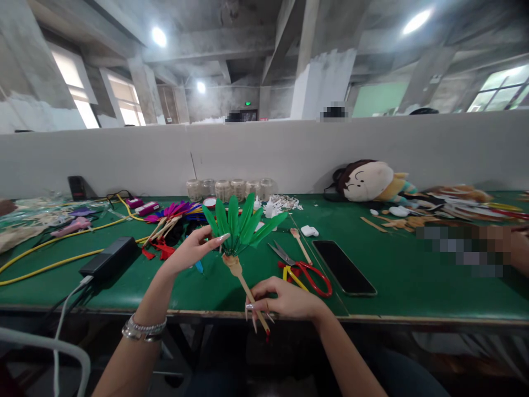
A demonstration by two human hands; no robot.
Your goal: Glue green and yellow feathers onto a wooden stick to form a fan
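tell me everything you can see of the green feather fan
The fan has several bright green feathers, spread with their tips up and narrowing to dark stems. These meet the broad top of a pale handle that looks like wood and ends in a red tip. It slants, the tip low and to the right, over the green table's front edge. The right hand holds the lower handle; the left hand's thumb reaches the left feathers, its grip unclear.
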